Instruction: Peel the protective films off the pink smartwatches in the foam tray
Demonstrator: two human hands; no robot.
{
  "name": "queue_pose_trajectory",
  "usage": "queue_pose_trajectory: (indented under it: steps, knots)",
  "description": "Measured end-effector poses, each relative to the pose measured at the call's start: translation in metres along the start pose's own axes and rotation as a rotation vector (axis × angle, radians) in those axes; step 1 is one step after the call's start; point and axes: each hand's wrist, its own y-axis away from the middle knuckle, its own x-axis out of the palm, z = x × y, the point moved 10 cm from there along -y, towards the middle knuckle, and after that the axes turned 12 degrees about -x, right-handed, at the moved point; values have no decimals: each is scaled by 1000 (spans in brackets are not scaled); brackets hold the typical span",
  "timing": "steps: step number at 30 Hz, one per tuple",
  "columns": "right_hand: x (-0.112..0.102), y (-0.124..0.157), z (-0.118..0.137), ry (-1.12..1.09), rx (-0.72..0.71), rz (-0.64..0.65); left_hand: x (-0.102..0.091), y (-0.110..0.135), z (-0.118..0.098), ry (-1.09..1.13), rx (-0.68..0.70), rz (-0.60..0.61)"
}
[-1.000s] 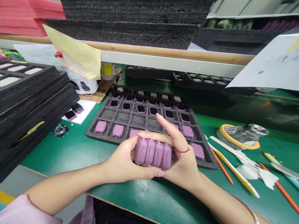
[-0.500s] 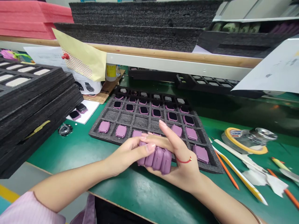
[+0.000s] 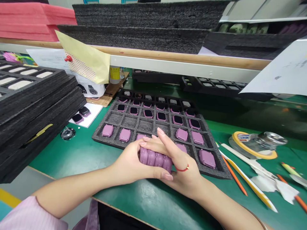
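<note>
While the left hand [image 3: 130, 161] and the right hand [image 3: 178, 158] close around it, a row of purple watch bodies [image 3: 154, 159] stays gripped above the green worktop [image 3: 153, 204].
Four bodies show between the fingers, pressed side by side, with rounded corners and a smooth, matt surface; just behind, the dark tray [image 3: 146, 126] is of grainy foam with squarish pockets, where similar purple pieces [image 3: 181, 134] lie, several having glossy black faces.

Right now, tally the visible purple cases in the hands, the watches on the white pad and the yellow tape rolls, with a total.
Held purple cases: 4
Watches on the white pad: 2
Yellow tape roll: 1
Total: 7
</note>
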Motion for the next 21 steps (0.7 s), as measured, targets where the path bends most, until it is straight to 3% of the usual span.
queue_pose_trajectory:
  steps: [4,9,12,21]
  knots:
    - [-8,-2,3,15,22,-31,-10,6,-2,-78,-11,-120]
    - [-33,10,-22,-213,265,-343,-6,12,-14,-105,85,-102]
    - [-36,20,-36,-263,399,-454,-5,14,-19,-203,148,-120]
    - [-27,23,-46,-330,484,-420,1,20,-27,-399,271,-121]
